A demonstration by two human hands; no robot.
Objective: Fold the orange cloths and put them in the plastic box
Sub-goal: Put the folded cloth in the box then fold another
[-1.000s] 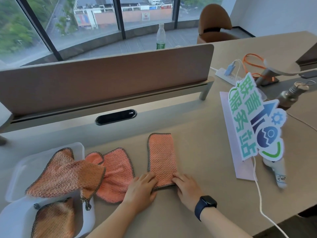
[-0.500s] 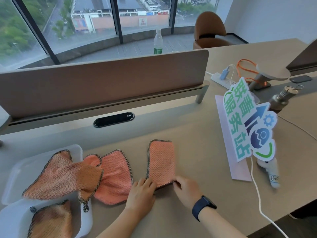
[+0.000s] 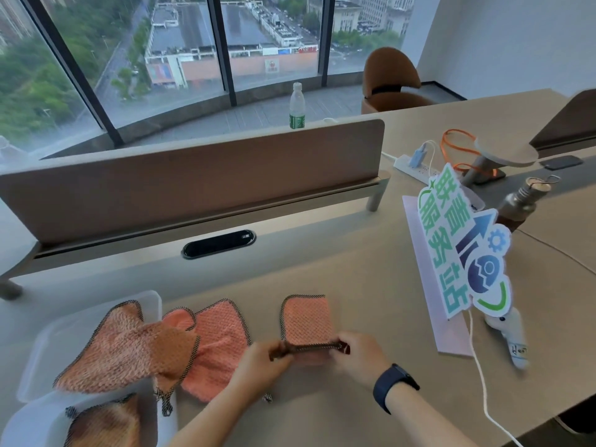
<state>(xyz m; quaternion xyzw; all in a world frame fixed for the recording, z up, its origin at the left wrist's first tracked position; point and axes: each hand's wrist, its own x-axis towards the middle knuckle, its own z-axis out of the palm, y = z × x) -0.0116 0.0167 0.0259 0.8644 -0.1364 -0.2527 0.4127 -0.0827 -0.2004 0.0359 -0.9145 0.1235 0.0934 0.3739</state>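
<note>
Both hands, left hand (image 3: 263, 359) and right hand (image 3: 358, 354), pinch the near edge of the folded orange cloth (image 3: 308, 321) on the tabletop (image 3: 371, 285), well right of the plastic box (image 3: 35, 424).

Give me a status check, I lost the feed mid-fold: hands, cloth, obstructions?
Left hand and right hand pinch near edge of folded orange cloth, lifted off the desk. Plastic box at left. Nothing in the way.
</note>
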